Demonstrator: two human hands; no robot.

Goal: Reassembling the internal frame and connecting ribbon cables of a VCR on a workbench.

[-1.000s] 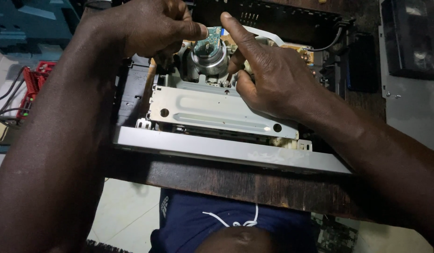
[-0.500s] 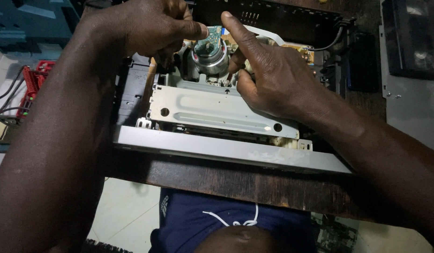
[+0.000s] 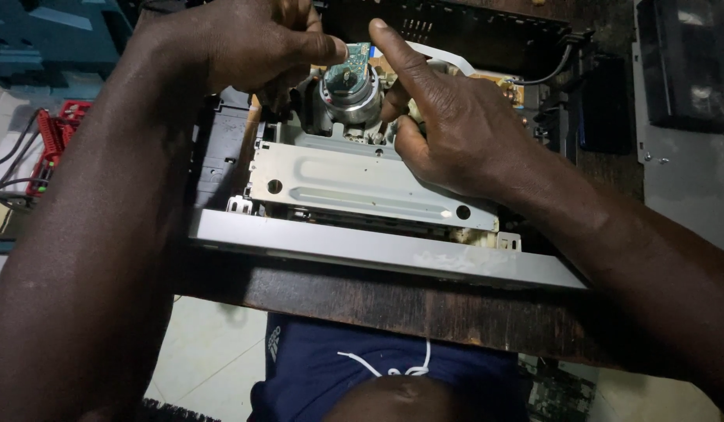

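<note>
Under both hands an opened video deck was seen on a dark wooden table, its grey metal plate lying just below the fingers. Compared with a second before, almost nothing had been shifted: the deck lay in the same place and both hands were kept at the same spot, so the work on the drum appeared to be held in a steady, careful grip rather than advanced.

The right hand was laid over the mechanism, its forefinger stretched up beside the shiny silver drum, the other fingers curled against the drum's side. The left hand was closed, thumb and fingertips pressed together at the small green circuit board on top of the drum; whether the board was truly pinched could not be told.

Well right of the right hand, a black cassette-shaped case was lain on a grey panel; no label could be read. Left of the left forearm, a red part with cables was seen.
</note>
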